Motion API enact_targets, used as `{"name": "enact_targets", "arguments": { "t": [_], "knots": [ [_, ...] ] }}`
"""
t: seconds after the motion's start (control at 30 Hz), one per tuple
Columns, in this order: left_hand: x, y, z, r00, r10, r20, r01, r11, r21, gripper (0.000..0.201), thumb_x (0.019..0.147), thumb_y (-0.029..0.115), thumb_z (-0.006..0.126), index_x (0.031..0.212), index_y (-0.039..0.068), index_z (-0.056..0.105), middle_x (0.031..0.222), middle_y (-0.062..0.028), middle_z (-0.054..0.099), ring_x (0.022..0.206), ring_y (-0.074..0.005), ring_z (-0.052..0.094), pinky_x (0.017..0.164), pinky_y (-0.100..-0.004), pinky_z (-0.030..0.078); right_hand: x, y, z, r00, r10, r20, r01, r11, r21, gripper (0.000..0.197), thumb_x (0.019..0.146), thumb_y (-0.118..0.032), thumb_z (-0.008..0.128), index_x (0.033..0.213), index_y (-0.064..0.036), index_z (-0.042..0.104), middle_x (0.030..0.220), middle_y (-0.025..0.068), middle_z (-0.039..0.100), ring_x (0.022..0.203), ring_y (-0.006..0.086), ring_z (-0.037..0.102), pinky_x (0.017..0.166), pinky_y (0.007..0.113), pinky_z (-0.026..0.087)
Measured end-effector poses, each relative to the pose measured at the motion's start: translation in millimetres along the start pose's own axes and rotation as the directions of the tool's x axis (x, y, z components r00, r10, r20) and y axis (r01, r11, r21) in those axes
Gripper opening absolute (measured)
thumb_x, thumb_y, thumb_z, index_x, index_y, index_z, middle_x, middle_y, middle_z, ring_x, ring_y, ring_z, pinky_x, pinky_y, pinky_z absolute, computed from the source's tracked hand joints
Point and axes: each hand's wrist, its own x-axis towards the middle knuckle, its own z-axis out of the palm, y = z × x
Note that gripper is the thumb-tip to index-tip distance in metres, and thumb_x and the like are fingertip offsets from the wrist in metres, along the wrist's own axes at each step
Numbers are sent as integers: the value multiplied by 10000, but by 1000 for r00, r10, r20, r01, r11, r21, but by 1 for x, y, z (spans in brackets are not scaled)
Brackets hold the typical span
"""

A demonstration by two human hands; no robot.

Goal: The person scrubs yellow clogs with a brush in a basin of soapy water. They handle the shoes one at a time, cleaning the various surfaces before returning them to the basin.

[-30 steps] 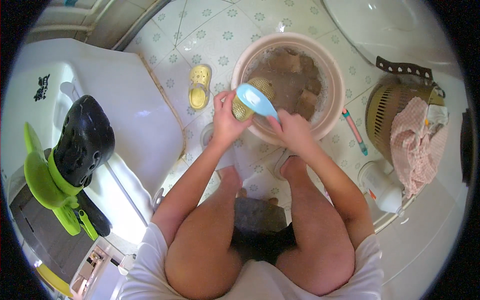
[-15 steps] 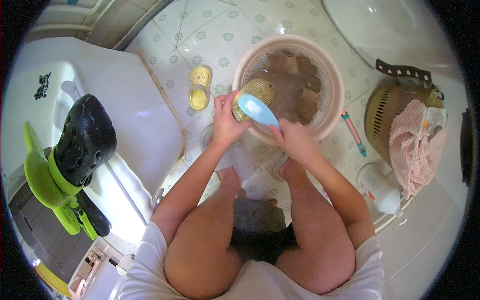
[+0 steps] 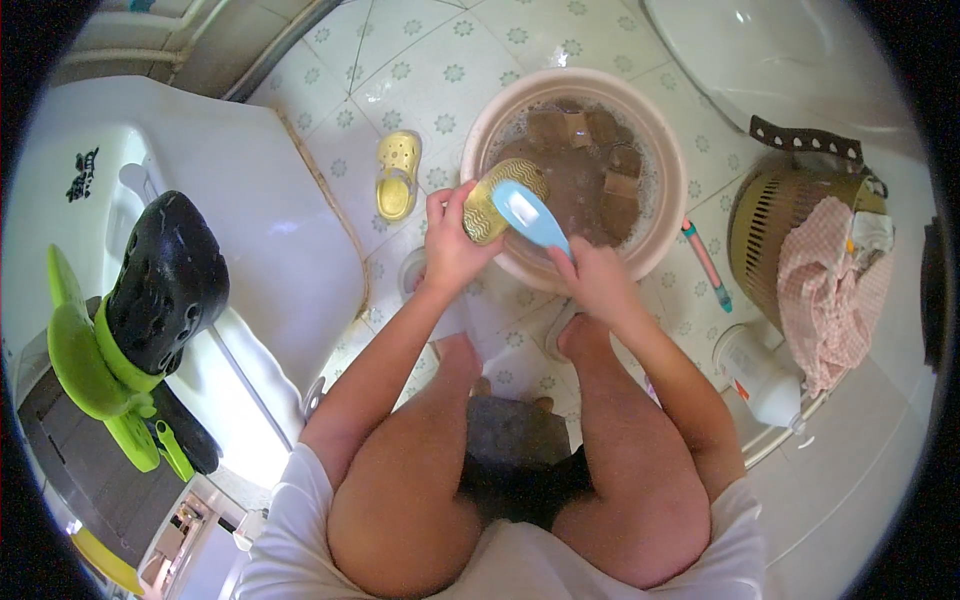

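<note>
Over the near left rim of a pink basin (image 3: 676, 190), my left hand (image 3: 455, 245) grips a yellow clog (image 3: 484, 213) with its wavy-patterned sole turned up. In my right hand (image 3: 600, 280) is the handle of a light blue scrub brush (image 3: 530, 212). The brush lies across the sole's right side; its bristles are hidden beneath. Murky brown water with suds at the edge fills the basin, and several brown blocky objects (image 3: 620, 200) sit in it. Another yellow clog (image 3: 398, 175) rests upright on the tiled floor to the left.
A pink-and-teal stick-shaped tool (image 3: 707, 265) lies right of the basin. Beyond it stand an olive basket (image 3: 765, 225) draped with a pink cloth (image 3: 830, 290), and a white bottle (image 3: 755, 375). Black clogs (image 3: 168, 280) with green straps rest on the white fixture at left.
The brush has slid right and slightly down across the sole, along with my right hand. My left hand and the held clog stay nearly in place.
</note>
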Motion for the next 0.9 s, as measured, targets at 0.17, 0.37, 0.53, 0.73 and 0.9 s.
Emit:
{"name": "enact_targets", "arguments": {
  "t": [0.17,0.37,0.53,0.73,0.9],
  "knots": [
    [-2,8,3,1000,-12,10,12,1000,9,855,614,190,893,1387,146,529,1247,-151,476,1061,-361,601,873,-447,559,-1,15,-5,999,45,-27,-47,995,-88,463,1006,-432,573,846,2,599,743,268,647,753,481,652,672,555,499],
    [-1,1,5,1000,-21,18,21,999,-29,899,580,204,911,1387,98,531,1258,-175,469,1151,-367,548,985,-432,506,47,-10,-4,999,35,-33,-37,998,-52,484,1013,-445,556,840,5,607,761,273,648,774,483,650,672,541,495],
    [-1,2,2,999,-32,41,35,998,-58,883,586,194,901,1385,104,538,1252,-172,468,1146,-363,550,992,-426,501,-16,12,4,999,34,-13,-35,999,-24,486,1018,-447,543,862,8,614,761,280,644,780,489,645,674,541,494],
    [0,3,7,998,-55,27,57,995,-80,869,593,179,887,1385,103,538,1252,-171,462,1190,-356,520,1031,-421,473,35,-16,-2,999,52,2,-52,993,-107,472,1021,-454,521,897,-13,637,797,258,683,768,479,671,699,565,528],
    [-1,0,2,999,-36,32,38,997,-61,878,591,179,888,1387,99,526,1241,-165,463,1168,-356,534,1009,-424,488,27,-6,4,1000,14,-22,-16,996,-93,473,1009,-444,555,848,-2,603,726,263,641,720,483,643,652,560,495]
  ]
}}
